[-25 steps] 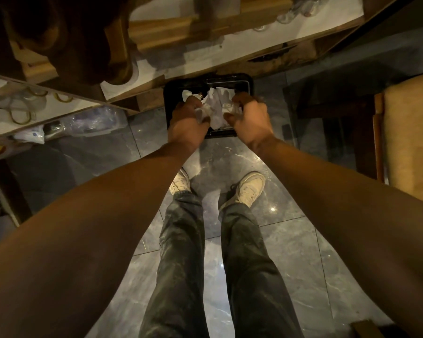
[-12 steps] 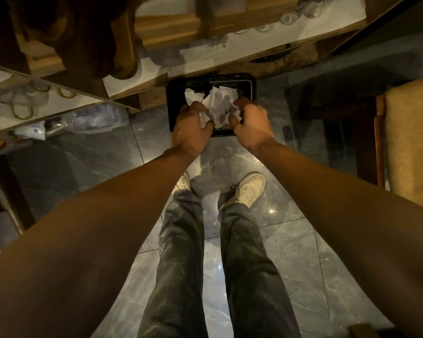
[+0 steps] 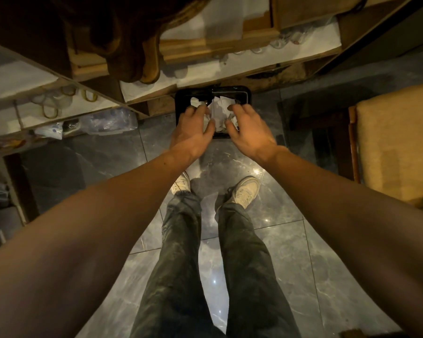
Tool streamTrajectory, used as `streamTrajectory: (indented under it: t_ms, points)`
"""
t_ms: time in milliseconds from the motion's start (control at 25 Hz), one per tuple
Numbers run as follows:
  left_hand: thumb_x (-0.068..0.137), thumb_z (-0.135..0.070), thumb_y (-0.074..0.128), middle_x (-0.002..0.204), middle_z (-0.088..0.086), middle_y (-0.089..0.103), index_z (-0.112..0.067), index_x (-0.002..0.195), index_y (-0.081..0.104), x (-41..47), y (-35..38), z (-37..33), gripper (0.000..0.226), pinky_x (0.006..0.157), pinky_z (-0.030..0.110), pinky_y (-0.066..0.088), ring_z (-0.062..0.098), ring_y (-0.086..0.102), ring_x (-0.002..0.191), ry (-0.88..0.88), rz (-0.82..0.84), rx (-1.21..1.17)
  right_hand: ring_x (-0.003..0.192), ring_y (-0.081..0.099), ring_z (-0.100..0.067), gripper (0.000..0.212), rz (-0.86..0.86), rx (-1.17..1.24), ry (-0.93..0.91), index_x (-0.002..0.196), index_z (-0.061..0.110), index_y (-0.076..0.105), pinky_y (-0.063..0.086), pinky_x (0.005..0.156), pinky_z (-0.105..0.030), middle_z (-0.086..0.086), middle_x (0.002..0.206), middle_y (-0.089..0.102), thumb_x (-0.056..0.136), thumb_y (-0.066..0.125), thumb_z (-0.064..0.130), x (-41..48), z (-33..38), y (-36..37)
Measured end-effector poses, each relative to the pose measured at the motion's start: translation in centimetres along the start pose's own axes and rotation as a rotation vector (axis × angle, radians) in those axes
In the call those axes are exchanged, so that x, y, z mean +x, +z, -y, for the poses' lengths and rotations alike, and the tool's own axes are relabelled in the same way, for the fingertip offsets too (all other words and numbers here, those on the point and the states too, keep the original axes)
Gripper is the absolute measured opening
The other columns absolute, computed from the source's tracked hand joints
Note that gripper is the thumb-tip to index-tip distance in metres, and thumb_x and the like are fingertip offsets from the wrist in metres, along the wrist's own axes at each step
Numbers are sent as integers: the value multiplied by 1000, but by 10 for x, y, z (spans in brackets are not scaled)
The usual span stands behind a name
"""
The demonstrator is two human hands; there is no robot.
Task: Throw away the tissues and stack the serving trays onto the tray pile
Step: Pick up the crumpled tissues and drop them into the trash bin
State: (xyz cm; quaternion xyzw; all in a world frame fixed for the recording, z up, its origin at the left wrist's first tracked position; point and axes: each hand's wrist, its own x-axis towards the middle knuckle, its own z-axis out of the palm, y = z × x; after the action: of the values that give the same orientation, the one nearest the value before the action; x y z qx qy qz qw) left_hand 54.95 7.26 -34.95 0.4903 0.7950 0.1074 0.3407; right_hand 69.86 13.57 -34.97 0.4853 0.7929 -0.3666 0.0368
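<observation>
Both arms reach forward and down over a black bin (image 3: 244, 95) that stands on the grey marble floor (image 3: 286, 252) against the foot of a wooden counter (image 3: 205, 76). White crumpled tissues (image 3: 217, 111) sit in the mouth of the bin, piled up to about its rim, with one scrap showing apart at the far left corner. The left hand (image 3: 193, 129) is over the left side of the bin, palm down, fingers (image 3: 200, 111) spread and loosely bent, their tips on or just above the tissues; it grips nothing firmly that can be seen. The right hand (image 3: 248, 129) is over the right side, likewise splayed, its fingers slack and its thumb beside a bit of white tissue near the near rim; it looks released rather than clenched, though whether the fingertips touch the paper cannot be told. The tissues lie between the two hands. Below, the person's legs in dark trousers (image 3: 181, 252) and pale shoes (image 3: 247, 191) stand just short of the bin. To the right stands a chair (image 3: 395, 142) with a yellowish cushioned seat and a dark wooden frame. To the left, a lower shelf (image 3: 18, 111) lined in white holds glasses with yellowish rims or handles, and clear plastic wrapping (image 3: 108, 120) lies beneath its edge. No serving trays can be made out with certainty in the dim light.
</observation>
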Motion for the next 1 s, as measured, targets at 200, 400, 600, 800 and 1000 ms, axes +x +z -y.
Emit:
streamTrajectory:
  t_ms: [200,400,600,800,1000]
  points:
    - [97,-37,42,129,11,47,-16,128,50,-51,-37,-22,38,92,46,46,29,46,118,113,-23,21,120,48,-37,45,-16,-74,-35,141,10,44,47,92,-50,-20,135,48,100,44,30,-44,28,-37]
    - [96,-37,46,122,11,52,-15,127,52,-115,-79,-41,39,89,42,44,32,50,112,170,-135,69,118,48,-38,43,-17,-90,-110,137,11,44,46,90,-47,-18,133,48,100,45,31,-106,64,-66]
    - [95,-39,46,123,9,50,-17,127,49,-179,-128,-46,39,90,42,44,30,48,114,197,-174,88,119,49,-36,48,-70,-137,-185,141,12,42,46,89,-47,-16,135,48,99,47,34,-155,112,-95]
    - [97,-41,44,128,7,48,-16,131,48,-250,-171,-36,43,97,40,42,27,46,120,249,-240,75,122,48,-35,50,-167,-195,-289,143,12,41,45,96,-46,-15,138,48,99,47,35,-201,174,-111]
    - [96,-39,46,130,8,49,-15,133,46,-310,-225,-18,44,96,41,46,24,47,119,262,-414,13,120,51,-30,49,-272,-221,-411,140,12,43,48,95,-44,-12,134,50,99,48,37,-239,242,-119]
